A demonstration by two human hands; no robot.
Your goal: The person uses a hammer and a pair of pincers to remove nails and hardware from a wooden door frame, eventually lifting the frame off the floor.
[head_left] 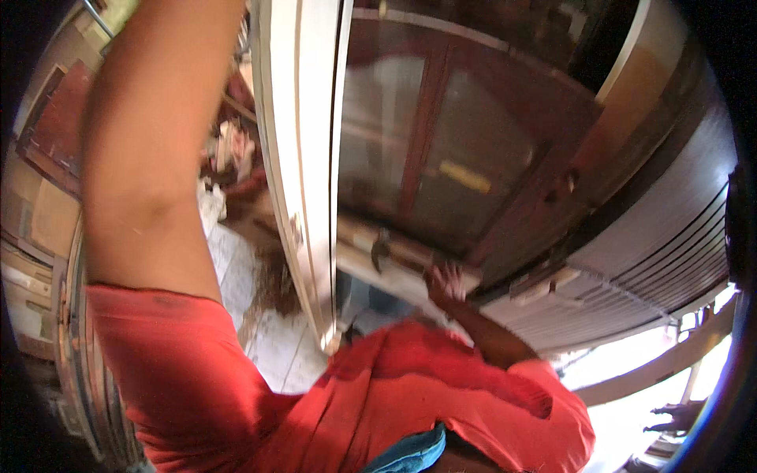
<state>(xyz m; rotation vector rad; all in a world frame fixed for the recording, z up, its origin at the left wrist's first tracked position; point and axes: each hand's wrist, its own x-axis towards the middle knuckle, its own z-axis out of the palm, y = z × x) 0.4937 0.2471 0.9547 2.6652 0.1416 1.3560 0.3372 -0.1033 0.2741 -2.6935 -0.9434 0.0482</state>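
My left arm [158, 158] reaches up past the top of the picture, so the left hand is out of sight. Low in the middle, my right hand [446, 284] is by the lower edge of a large dark reddish-brown wooden frame [414, 134] with glass panes. Blur hides how its fingers are bent and whether they grip that edge. A yellow strip [465, 177] marks one pane. Between my arms stands a tall pale door-like panel [303, 142], with a small metal fitting on its edge.
Wooden boards and frames [55, 205] lean along the left side. Loose clutter [233, 150] lies behind the pale panel, above a stained light tiled floor [236, 260]. To the right is a grey ribbed shutter [654, 276]. Another person's hand [678, 418] shows at the far lower right.
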